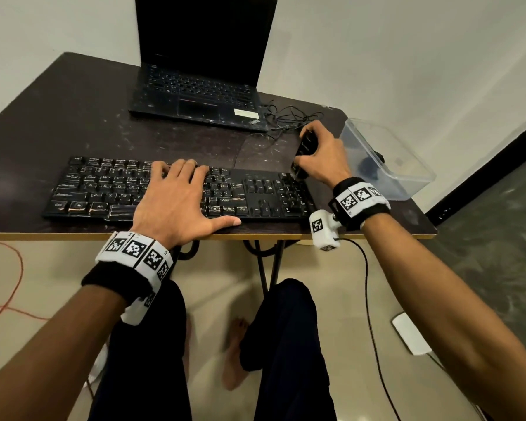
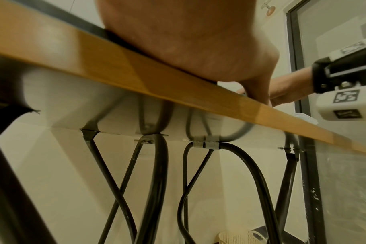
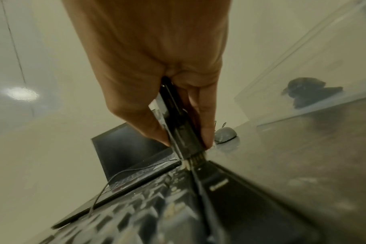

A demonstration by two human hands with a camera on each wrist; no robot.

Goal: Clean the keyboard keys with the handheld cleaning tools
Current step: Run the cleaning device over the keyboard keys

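A black full-size keyboard [image 1: 264,192] lies near the front edge of the dark table [image 1: 73,123]. My left hand [image 1: 179,192] lies flat on its middle keys, fingers straight and spread, thumb along the keyboard's front edge. My right hand [image 1: 322,153] grips a black cleaning brush [image 1: 305,153] upright over the keyboard's top right corner. In the right wrist view the brush [image 3: 178,125] is pinched between thumb and fingers, and its bristle end [image 3: 195,159] touches the keyboard [image 3: 157,206] at its far edge. The left wrist view shows only my left hand [image 2: 198,41] from below the table edge [image 2: 136,72].
An open black laptop [image 1: 198,95] stands behind the keyboard, with tangled cables [image 1: 286,117] to its right. A clear plastic box [image 1: 386,159] holding a dark object sits on the table's right corner. Black folding legs [image 2: 157,181] run under the table.
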